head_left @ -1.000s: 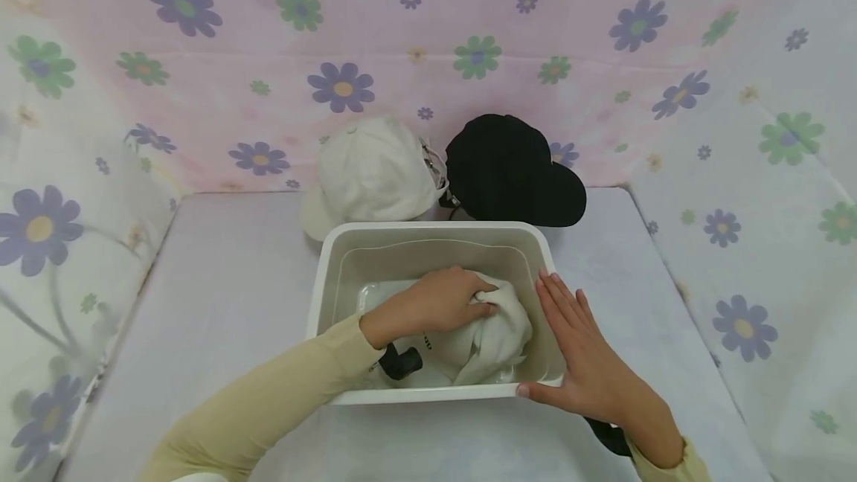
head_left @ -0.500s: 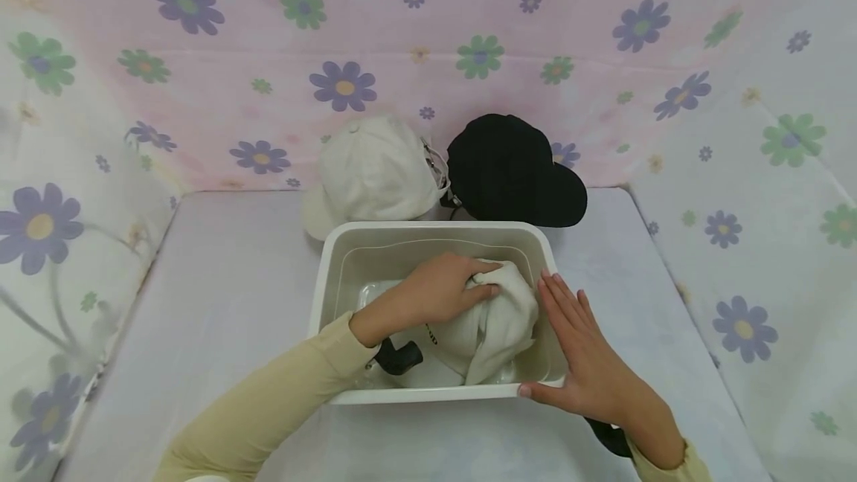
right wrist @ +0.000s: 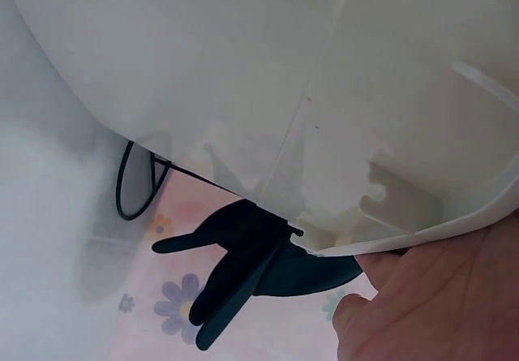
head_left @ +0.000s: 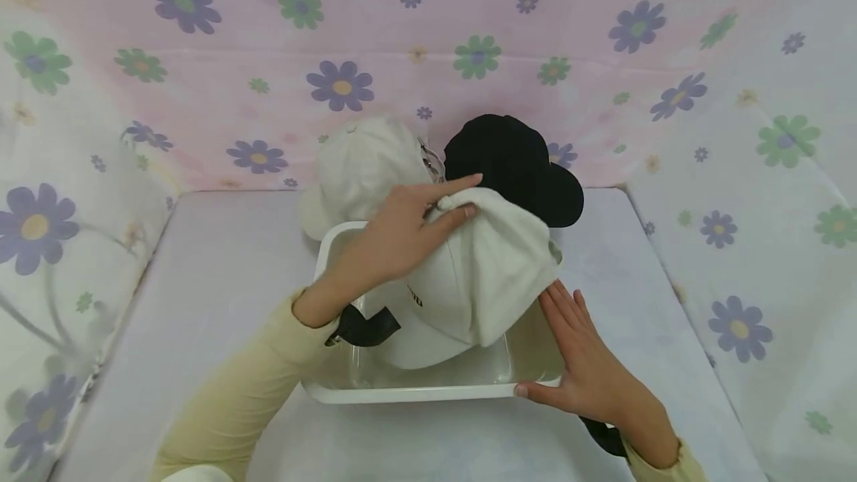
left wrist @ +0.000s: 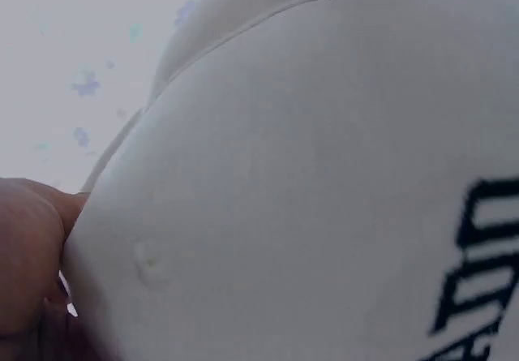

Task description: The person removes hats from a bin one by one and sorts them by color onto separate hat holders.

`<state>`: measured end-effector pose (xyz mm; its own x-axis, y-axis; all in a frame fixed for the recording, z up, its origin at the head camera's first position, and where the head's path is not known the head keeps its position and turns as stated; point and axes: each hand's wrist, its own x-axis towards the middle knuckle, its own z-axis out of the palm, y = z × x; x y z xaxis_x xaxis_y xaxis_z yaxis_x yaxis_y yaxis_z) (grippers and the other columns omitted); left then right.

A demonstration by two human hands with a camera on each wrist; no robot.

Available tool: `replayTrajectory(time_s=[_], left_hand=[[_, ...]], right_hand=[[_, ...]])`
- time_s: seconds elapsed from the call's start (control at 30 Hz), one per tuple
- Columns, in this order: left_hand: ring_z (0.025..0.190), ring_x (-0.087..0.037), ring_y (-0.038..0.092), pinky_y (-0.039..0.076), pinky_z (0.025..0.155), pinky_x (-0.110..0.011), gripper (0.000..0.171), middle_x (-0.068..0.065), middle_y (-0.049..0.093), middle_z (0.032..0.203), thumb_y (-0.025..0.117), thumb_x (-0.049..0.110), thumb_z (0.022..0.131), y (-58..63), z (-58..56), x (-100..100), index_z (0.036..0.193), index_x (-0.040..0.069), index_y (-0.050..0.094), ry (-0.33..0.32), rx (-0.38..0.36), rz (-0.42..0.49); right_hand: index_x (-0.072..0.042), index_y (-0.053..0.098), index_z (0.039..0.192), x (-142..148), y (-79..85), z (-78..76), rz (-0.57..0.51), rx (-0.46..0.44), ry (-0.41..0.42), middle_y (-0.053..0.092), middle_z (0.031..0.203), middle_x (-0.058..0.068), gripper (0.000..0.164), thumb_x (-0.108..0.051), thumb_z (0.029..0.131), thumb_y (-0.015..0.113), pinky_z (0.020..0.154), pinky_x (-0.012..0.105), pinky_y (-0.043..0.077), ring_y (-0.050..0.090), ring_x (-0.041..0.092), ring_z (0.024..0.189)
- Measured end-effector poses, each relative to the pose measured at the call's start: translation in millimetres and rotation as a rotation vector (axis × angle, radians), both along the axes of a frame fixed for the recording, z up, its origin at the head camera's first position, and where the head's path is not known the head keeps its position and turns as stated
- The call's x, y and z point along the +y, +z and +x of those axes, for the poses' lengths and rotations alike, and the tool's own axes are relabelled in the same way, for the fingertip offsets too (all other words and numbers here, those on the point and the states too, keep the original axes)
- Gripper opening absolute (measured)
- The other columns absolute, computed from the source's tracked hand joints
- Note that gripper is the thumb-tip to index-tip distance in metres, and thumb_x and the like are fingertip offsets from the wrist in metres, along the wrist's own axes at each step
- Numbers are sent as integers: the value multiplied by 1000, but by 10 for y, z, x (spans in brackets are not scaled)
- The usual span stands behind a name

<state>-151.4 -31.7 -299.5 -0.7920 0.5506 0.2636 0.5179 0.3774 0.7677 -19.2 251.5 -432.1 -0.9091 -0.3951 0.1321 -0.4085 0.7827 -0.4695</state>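
Note:
My left hand (head_left: 395,233) pinches the crown of an off-white baseball cap (head_left: 505,266) between thumb and fingers. This cap hangs tilted over the white plastic bin (head_left: 428,394), its brim low towards the near side. In the left wrist view the cap's pale cloth (left wrist: 268,158) fills most of the picture, with dark lettering at the right edge. My right hand (head_left: 589,370) rests on the bin's right rim with straight fingers, the thumb at the near corner. In the right wrist view the palm (right wrist: 438,296) lies against the bin's outer wall (right wrist: 243,77).
Behind the bin stand another off-white cap (head_left: 368,169) and a black cap (head_left: 502,162), side by side. A black wrist device (head_left: 368,329) sits on the left wrist. Flowered cloth (head_left: 415,36) surrounds the pale table (head_left: 221,274) at the back and sides.
My left hand has lifted the off-white cap up from the bin's floor and away from me, and its brim now shows. The right hand has stayed at the rim.

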Motion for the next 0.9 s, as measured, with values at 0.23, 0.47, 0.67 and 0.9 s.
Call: replayTrajectory(time_s=[0.23, 0.47, 0.67, 0.9], left_hand=[[76, -14, 54, 43, 67, -24, 36, -6, 74, 105, 65, 22, 102, 567, -35, -344, 138, 18, 66, 152, 112, 63], [75, -21, 56, 40, 71, -28, 35, -18, 74, 106, 66, 20, 100, 751, -266, -660, 135, 12, 67, 306, 474, 68], [106, -44, 62, 47, 96, -54, 35, -21, 72, 119, 65, 24, 102, 631, -653, -819, 134, 11, 68, 450, 572, -26], [115, -39, 64, 49, 99, -51, 34, -16, 70, 127, 61, 25, 104, 289, -1126, -902, 135, 13, 68, 489, 361, -72]], right_hand=[[-13, 8, 165, -5, -13, -1, -25, 2, -8, 10, 171, 11, 127, -74, 75, 73, 124, 31, -15, 2, 23, 159], [-15, 6, 165, 5, -19, 12, -47, -1, -15, 11, 171, 12, 126, -74, 76, 72, 125, 37, -13, 2, 23, 159], [-11, 10, 165, 10, -21, 2, -40, -6, -21, 11, 171, 12, 127, -73, 75, 73, 124, 33, -14, 1, 22, 159], [-13, 9, 165, -8, -17, 3, -53, -25, -26, 11, 171, 11, 126, -71, 74, 75, 126, 43, -9, 1, 22, 159]])
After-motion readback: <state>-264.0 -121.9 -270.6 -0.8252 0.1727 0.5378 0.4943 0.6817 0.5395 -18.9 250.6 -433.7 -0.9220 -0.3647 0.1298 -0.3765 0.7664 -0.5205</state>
